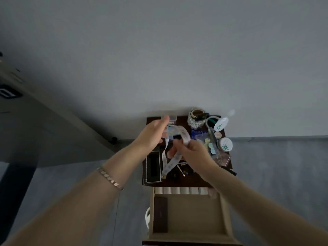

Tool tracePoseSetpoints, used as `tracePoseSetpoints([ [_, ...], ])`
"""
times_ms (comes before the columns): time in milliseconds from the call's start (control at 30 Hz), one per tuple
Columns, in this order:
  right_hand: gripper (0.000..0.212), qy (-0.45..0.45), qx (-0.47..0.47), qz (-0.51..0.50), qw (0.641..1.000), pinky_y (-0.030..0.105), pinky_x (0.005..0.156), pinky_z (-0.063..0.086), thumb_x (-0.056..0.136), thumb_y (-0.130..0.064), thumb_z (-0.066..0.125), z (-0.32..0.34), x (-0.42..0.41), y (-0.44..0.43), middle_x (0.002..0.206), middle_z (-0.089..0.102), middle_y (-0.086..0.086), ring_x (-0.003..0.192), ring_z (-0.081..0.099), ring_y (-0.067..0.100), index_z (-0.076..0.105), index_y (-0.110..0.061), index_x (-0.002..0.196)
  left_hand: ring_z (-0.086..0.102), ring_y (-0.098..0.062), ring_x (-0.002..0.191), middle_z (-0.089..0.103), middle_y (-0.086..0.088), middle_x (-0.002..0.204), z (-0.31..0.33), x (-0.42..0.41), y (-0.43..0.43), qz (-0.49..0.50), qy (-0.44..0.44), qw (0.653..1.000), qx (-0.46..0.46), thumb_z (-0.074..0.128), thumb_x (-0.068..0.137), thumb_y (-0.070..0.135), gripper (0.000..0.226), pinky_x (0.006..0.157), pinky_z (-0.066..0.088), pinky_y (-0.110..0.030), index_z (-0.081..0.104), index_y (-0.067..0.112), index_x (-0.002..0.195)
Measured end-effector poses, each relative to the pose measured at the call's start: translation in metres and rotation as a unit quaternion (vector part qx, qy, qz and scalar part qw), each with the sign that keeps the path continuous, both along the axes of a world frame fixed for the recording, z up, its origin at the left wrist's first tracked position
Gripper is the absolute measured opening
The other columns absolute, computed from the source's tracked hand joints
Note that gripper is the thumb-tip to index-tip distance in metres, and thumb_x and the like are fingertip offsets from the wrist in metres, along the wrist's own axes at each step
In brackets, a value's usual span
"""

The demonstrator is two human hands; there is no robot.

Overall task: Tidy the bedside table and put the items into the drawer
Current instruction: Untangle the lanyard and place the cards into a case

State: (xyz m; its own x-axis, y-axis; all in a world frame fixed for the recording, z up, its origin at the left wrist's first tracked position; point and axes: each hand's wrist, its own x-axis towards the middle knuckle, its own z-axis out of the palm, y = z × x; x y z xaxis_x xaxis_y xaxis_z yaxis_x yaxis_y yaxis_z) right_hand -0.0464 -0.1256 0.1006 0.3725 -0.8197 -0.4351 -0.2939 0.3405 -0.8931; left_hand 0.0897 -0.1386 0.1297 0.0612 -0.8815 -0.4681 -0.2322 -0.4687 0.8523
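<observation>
Both hands are hanging over the dark tabletop [195, 181], working a white measuring tape [183, 134]. The right hand [194, 150] is gripping it, fingers curling round the band where it's arching up over the middle of the tabletop. The left hand [153, 134] is sitting over the tabletop's left half, fingers stretching toward its back edge. It's pretty blurry and the tape is running right past its thumb, so I honestly can't tell if it's pinching the tape or just touching it. A metal bracelet [110, 176] is sitting on that wrist. The tape's loose end is dangling down to the tabletop's front left, just beside a black box [153, 166] with a pale border. At the tabletop's back right corner a beaded jar [195, 121] is standing. Two white round lids [226, 143] with a green logo are crowding the right edge. The drawer [224, 215] is sticking out, open, below the tabletop's front edge. A dark flat case [160, 214] is lying along its left side, and a row of pale rolls [181, 190] is lining up at its back, right under the tabletop.
</observation>
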Motion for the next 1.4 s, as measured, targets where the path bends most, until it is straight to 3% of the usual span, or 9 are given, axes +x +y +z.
tracePoseSetpoints([
  [233, 0.029, -0.315, 0.236, -0.221, 0.892, 0.039, 0.076, 0.055, 0.099, -0.024, 0.036, 0.094, -0.005, -0.027, 0.082, 0.070, 0.014, 0.080, 0.068, 0.025, 0.057, -0.005, 0.096, 0.062, -0.003, 0.099, 0.070, 0.017, 0.096, 0.005, -0.010, 0.045, -0.092, 0.045, 0.995, -0.014, 0.061, 0.073, 0.059, 0.042, 0.082, 0.046, -0.013, 0.056, 0.032, 0.105],
  [367, 0.030, -0.357, 0.207, -0.264, 0.872, 0.039, 0.070, 0.055, 0.101, -0.020, 0.031, 0.126, -0.017, -0.040, 0.080, 0.069, 0.015, 0.077, 0.067, 0.026, 0.054, -0.003, 0.094, 0.062, 0.001, 0.086, 0.068, 0.007, 0.093, -0.004, -0.021, 0.062, -0.198, -0.055, 0.978, -0.016, 0.061, 0.088, 0.030, 0.004, 0.080, 0.044, -0.010, 0.061, 0.031, 0.092],
  [500, 0.026, -0.364, 0.138, -0.373, 0.842, 0.038, 0.071, 0.056, 0.100, -0.017, 0.035, 0.144, -0.054, -0.067, 0.073, 0.067, 0.012, 0.071, 0.067, 0.023, 0.055, -0.003, 0.088, 0.058, -0.003, 0.066, 0.059, 0.006, 0.068, -0.001, -0.023, 0.065, -0.146, -0.043, 0.988, 0.009, 0.050, 0.094, 0.026, 0.018, 0.068, 0.048, -0.011, 0.058, 0.021, 0.079],
  [633, 0.013, -0.170, 0.130, -0.339, 0.916, 0.030, 0.069, 0.053, 0.094, -0.008, 0.047, 0.124, -0.081, -0.071, 0.082, 0.059, 0.013, 0.072, 0.060, 0.021, 0.053, 0.002, 0.099, 0.054, -0.012, 0.060, 0.048, 0.004, 0.060, 0.022, -0.024, 0.060, -0.086, 0.065, 0.994, 0.009, 0.045, 0.097, 0.020, 0.012, 0.082, 0.055, -0.034, 0.054, 0.012, 0.094],
  [767, 0.052, 0.132, 0.037, -0.153, 0.979, 0.018, 0.057, 0.041, 0.087, -0.009, 0.057, 0.105, -0.077, -0.040, 0.103, 0.049, 0.009, 0.077, 0.053, 0.020, 0.036, 0.003, 0.132, 0.054, -0.012, 0.067, 0.051, -0.003, 0.074, 0.055, -0.030, 0.050, -0.066, 0.174, 0.983, 0.005, 0.049, 0.085, -0.006, 0.043, 0.092, 0.051, -0.043, 0.040, 0.022, 0.118],
  [867, 0.077, 0.071, -0.066, -0.015, 0.995, 0.018, 0.069, 0.044, 0.079, -0.001, 0.061, 0.094, -0.069, -0.016, 0.139, 0.039, 0.004, 0.103, 0.053, 0.018, 0.024, -0.021, 0.143, 0.058, -0.011, 0.072, 0.059, 0.005, 0.071, 0.068, -0.035, 0.045, -0.105, 0.100, 0.987, -0.062, 0.043, 0.090, -0.004, 0.048, 0.093, 0.048, -0.044, 0.036, 0.029, 0.124],
  [1000, 0.069, -0.031, -0.115, 0.127, 0.985, 0.024, 0.088, 0.048, 0.073, 0.007, 0.068, 0.081, -0.057, 0.006, 0.107, 0.055, -0.007, 0.101, 0.055, 0.001, 0.041, -0.021, 0.131, 0.061, -0.006, 0.070, 0.065, 0.013, 0.068, 0.079, -0.043, 0.048, -0.142, 0.012, 0.978, -0.154, 0.044, 0.096, 0.006, 0.027, 0.075, 0.052, -0.026, 0.061, 0.027, 0.094],
  [1267, 0.026, -0.203, -0.097, 0.066, 0.972, 0.013, 0.065, 0.048, 0.081, 0.008, 0.060, 0.079, -0.031, 0.028, 0.067, 0.066, -0.011, 0.065, 0.061, -0.001, 0.058, -0.017, 0.090, 0.051, 0.005, 0.074, 0.049, 0.014, 0.084, 0.097, -0.034, 0.062, -0.087, -0.180, 0.945, -0.260, 0.063, 0.086, 0.018, 0.021, 0.068, 0.039, -0.005, 0.070, 0.026, 0.103],
  [1400, 0.027, -0.179, -0.109, 0.074, 0.975, 0.040, 0.094, 0.048, 0.076, -0.017, 0.070, 0.075, -0.031, 0.030, 0.095, 0.067, 0.001, 0.094, 0.063, 0.014, 0.059, -0.019, 0.100, 0.045, -0.001, 0.073, 0.041, 0.009, 0.083, 0.105, -0.026, 0.063, -0.055, -0.160, 0.951, -0.258, 0.063, 0.084, 0.024, 0.019, 0.066, 0.038, -0.006, 0.064, 0.040, 0.095],
])
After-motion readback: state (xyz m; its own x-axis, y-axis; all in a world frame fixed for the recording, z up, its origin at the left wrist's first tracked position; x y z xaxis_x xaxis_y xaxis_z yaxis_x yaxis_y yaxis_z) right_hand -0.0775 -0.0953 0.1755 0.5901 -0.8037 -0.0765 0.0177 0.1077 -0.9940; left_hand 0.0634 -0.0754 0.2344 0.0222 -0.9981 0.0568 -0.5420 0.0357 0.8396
